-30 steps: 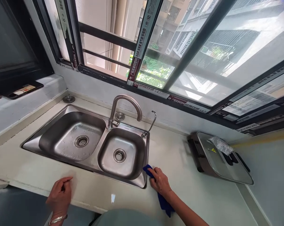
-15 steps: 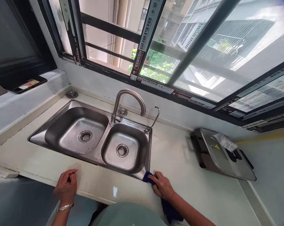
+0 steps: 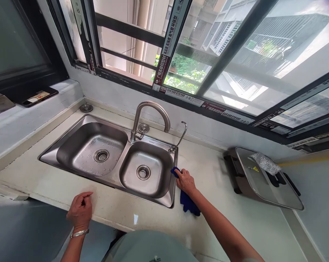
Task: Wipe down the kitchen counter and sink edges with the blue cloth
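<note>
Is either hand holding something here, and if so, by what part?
The right hand holds the blue cloth near its upper end, the rest trailing below. The left hand holds nothing visible.

shirt: muted grey-green, small dark print low on the front, partly cut off by frame edge. sleeve: same tone, only an edge visible. left hand: bare, silver-coloured bracelet at wrist. right hand: bare.
</note>
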{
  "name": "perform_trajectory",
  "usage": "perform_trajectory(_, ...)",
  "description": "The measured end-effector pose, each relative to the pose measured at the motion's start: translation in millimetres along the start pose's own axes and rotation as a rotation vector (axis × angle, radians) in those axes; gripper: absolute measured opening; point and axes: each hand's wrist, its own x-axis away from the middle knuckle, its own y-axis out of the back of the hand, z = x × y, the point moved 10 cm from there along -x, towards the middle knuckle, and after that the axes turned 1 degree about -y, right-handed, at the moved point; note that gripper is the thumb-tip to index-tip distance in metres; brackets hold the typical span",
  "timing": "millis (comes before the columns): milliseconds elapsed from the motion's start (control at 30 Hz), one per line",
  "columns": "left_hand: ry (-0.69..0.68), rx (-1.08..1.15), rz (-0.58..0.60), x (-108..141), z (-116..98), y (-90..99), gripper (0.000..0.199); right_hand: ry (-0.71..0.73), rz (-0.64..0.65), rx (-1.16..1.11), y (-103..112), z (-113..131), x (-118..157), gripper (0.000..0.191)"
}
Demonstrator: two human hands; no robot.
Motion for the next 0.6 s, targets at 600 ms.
perform_trajectory(600,-0.006,0.024,-0.003,1.6,0.8,-1.7,0.026,0.045,0.177,-0.080,-18.2,67.6,130.3,0.048)
